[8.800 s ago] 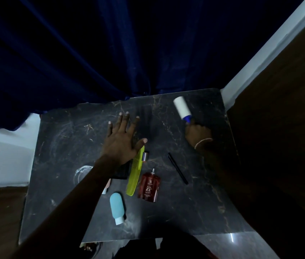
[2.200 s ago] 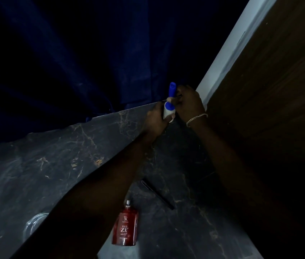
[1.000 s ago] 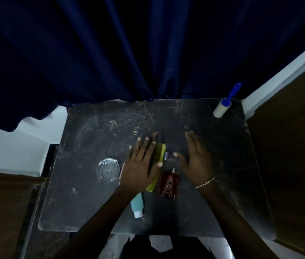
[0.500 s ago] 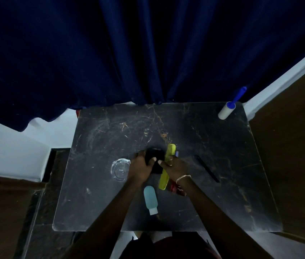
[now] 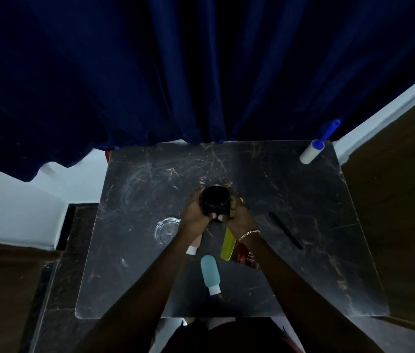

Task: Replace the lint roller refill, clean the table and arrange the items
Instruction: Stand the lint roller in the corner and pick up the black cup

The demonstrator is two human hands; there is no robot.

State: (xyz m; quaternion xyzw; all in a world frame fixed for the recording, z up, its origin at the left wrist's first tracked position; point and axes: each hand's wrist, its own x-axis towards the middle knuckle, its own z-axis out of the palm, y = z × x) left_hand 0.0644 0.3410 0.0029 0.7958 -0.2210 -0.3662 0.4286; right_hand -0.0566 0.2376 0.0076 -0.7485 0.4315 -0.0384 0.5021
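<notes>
The lint roller (image 5: 313, 150) stands at the far right corner of the dark marble table (image 5: 303, 276), white roll down and blue handle tilting past the edge toward the curtain (image 5: 201, 67); bare tabletop lies along the far and right sides. Mid-table, the left hand (image 5: 194, 215) and right hand (image 5: 240, 218) curl their fingers around a black cup (image 5: 216, 203), with the yellow-green comb (image 5: 228, 243), teal bottle (image 5: 210, 272), glass ashtray (image 5: 166, 232) and black pen (image 5: 285, 230) nearby.

Dim room, navy curtain (image 5: 175, 72), white wall (image 5: 10, 200), dark marble table (image 5: 303, 276), brown wood panel (image 5: 405, 200)
</notes>
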